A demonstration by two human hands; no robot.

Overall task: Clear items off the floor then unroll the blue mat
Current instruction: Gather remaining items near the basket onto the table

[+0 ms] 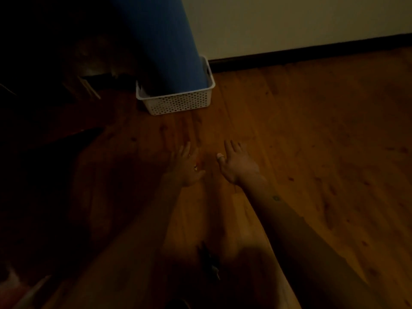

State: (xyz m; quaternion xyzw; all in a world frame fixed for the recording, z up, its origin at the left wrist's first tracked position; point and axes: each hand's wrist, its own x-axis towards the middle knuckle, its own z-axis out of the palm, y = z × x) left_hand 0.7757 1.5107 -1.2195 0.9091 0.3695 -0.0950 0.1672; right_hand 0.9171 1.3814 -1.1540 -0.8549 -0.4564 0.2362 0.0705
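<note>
The room is dim. A rolled blue mat (pixel 165 45) stands upright with its lower end inside a white perforated basket (pixel 178 103) on the wooden floor, near the wall. My left hand (pixel 187 166) and my right hand (pixel 237 162) reach out over the floor below the basket, side by side and a little apart. Both are open with fingers spread and hold nothing. They are well short of the basket and the mat. A pale band sits on my right thumb.
Wooden floor (pixel 312 152) stretches to the right up to a dark skirting board (pixel 312 46) and pale wall. Dark furniture and shapes fill the left side (pixel 44 108). A small dark object (pixel 209 262) lies on the floor between my forearms.
</note>
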